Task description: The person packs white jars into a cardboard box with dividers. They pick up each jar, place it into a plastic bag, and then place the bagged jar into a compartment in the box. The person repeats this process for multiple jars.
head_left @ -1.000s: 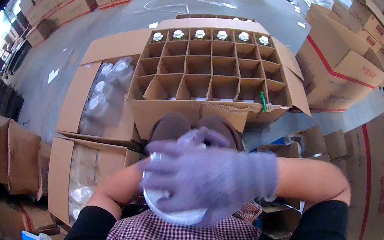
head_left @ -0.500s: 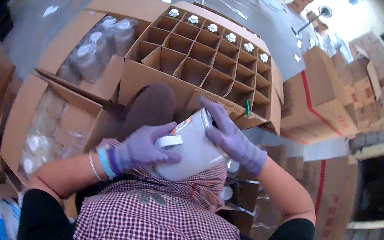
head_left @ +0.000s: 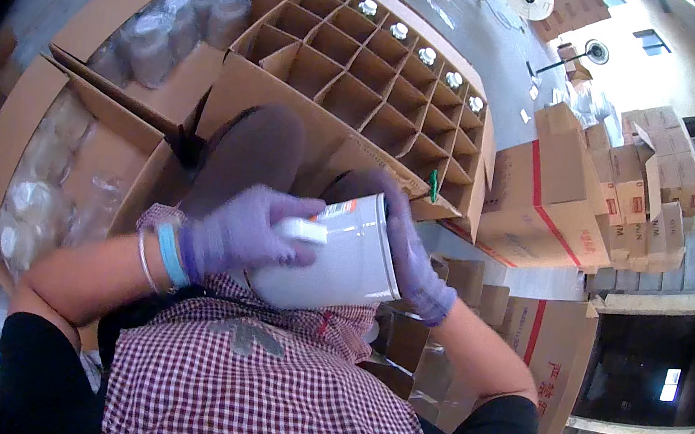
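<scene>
A whitish cylindrical canister [head_left: 339, 270] with a dark-edged end and an orange-marked label lies tilted in front of my apron. My gloved right hand [head_left: 417, 268] is wrapped round its right end, fingers over the far edge. A small white block [head_left: 302, 231] is pinched in my gloved left hand [head_left: 242, 233] against or just above the canister's side; contact cannot be told. Ahead stands a divided cardboard box [head_left: 360, 71], with white-capped containers [head_left: 399, 31] in its far row of cells.
To the left, two open cartons [head_left: 119, 149] hold clear plastic-wrapped round items [head_left: 150, 44]. Sealed cartons [head_left: 539, 201] with red tape are stacked to the right. A green tie [head_left: 434, 185] hangs at the divided box's near edge. A standing fan [head_left: 597, 52] is farther back.
The canister has turned, so its dark-edged end faces more to the right. My left hand has shifted slightly left with the white block. My view has swung a little to the right.
</scene>
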The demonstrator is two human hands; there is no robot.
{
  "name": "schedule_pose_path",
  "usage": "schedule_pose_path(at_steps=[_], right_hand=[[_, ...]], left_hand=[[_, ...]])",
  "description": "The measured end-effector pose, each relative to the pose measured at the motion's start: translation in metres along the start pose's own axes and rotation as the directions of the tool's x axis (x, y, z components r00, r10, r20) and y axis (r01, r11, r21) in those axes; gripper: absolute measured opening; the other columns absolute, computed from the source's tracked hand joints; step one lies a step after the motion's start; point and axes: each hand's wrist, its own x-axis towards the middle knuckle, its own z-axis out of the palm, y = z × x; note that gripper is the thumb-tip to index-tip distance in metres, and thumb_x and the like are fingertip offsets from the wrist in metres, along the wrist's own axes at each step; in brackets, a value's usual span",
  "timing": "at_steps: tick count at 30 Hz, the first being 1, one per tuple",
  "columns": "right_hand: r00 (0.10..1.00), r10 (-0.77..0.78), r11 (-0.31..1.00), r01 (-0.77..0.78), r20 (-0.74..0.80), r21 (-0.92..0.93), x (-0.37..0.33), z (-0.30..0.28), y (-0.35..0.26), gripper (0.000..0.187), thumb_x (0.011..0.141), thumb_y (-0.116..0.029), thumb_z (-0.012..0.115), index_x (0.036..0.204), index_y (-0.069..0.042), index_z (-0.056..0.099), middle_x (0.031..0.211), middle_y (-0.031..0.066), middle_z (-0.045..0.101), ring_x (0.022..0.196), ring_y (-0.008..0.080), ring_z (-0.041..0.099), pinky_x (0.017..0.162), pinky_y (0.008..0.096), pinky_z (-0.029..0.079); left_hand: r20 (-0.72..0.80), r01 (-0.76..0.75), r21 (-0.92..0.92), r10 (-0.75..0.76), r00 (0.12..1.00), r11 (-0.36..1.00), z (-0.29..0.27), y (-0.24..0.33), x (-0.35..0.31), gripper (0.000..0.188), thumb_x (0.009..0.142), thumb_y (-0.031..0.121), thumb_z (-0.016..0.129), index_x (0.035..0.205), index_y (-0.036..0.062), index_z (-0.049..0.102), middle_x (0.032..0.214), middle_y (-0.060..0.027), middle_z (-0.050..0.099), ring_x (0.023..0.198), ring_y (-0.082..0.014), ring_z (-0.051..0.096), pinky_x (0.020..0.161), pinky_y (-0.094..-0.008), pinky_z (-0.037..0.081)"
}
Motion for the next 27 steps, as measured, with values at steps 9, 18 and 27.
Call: schedule_pose_path(at_steps=[9,18,27], right_hand=[[0.849,-0.448,0.780,0.524,0.280,-0.343,-0.011,0.020,-0.065,0.099,0.069,-0.051,0.075,0.150,-0.008,0.039,0.155,0.0262,0.036,0.140,0.0491,0.036,0.117,0.0613,0.023],[0.629,-0.565,0.517,0.774,0.534,-0.365,-0.007,0.014,-0.101,0.083,0.074,-0.054,0.075,0.145,-0.020,0.051,0.157,0.0225,0.037,0.142,0.0492,0.033,0.112,0.0691,0.019],[0.969,0.126,0.990,-0.109,0.212,-0.089,0.042,0.017,-0.048,0.082,0.086,-0.054,0.062,0.150,-0.007,0.042,0.145,0.0190,0.044,0.137,0.0338,0.042,0.116,0.0425,0.033]], left_hand=[[0.201,0.029,-0.172,0.006,0.980,0.985,-0.035,-0.021,0.010,0.065,0.080,0.024,0.086,0.135,-0.0015,0.063,0.119,-0.0114,0.073,0.108,-0.0213,0.069,0.097,-0.0336,0.053],[0.361,0.127,-0.202,-0.047,0.932,0.971,-0.051,0.009,0.018,0.074,0.080,0.018,0.085,0.145,0.0029,0.055,0.129,-0.0112,0.069,0.116,-0.0179,0.064,0.105,-0.0355,0.049],[-0.381,0.192,0.192,-0.107,0.919,0.962,0.033,-0.021,-0.011,0.069,0.079,0.016,0.083,0.141,-0.0003,0.057,0.125,-0.0103,0.071,0.113,-0.0185,0.067,0.102,-0.0340,0.051]])
